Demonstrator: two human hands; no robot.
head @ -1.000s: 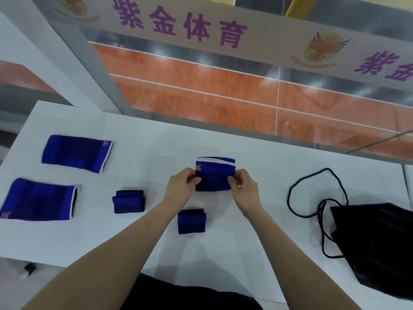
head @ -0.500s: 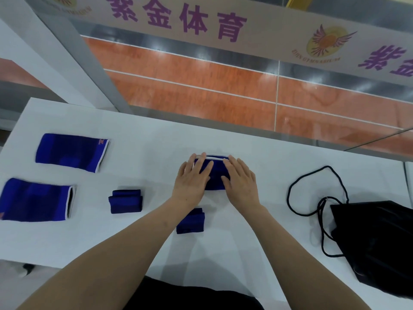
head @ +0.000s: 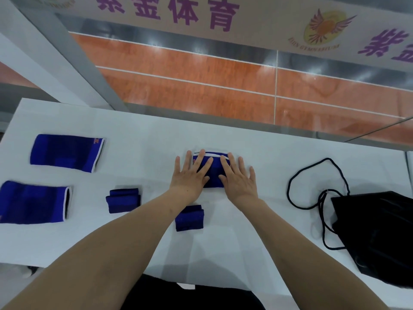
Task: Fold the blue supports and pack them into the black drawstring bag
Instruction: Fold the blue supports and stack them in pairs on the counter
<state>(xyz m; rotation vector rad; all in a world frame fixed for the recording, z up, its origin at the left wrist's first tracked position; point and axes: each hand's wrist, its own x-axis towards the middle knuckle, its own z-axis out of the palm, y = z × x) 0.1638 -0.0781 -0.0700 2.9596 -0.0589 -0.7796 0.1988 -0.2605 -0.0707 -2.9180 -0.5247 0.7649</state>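
A folded blue support (head: 214, 173) lies flat in the middle of the white table (head: 143, 151). My left hand (head: 191, 175) and my right hand (head: 237, 177) press down on it side by side, palms flat and fingers spread. Two small folded blue supports rest nearer to me, one (head: 123, 200) to the left and one (head: 189, 218) under my left forearm. Two unfolded blue supports with white trim lie at the far left, one (head: 67, 153) behind the other (head: 33, 202). The black drawstring bag (head: 380, 233) lies at the right, its black cord (head: 317, 186) looped on the table.
Beyond the table's far edge is an orange sports floor with white lines, seen past a grey post (head: 73, 57) and a white banner (head: 223, 21) with purple characters. The table's near edge runs just above my dark clothing (head: 183, 296).
I held the blue support up by its two sides with my fingertips; I have since laid it down on the table and flattened both palms on it, spreading my fingers.
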